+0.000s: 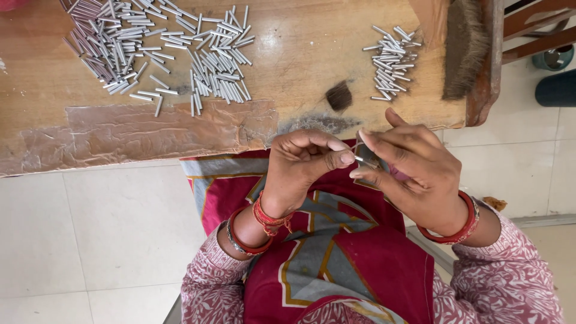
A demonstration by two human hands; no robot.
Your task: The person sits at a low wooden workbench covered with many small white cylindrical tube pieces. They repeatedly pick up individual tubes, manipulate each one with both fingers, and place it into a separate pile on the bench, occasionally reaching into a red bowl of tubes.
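Metal tube (358, 158) pinched between left hand (300, 165) and right hand (414, 171) fingertips.

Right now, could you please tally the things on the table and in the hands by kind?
Metal-tube heaps: 2 (large heap, small heap)
Loose bristle tuft: 1
Bristle bundle: 1
Held tube, pinched by left hand: 1
Total: 5

Bright even daylight, soft faint shadows, sharp focus, slight edge distortion
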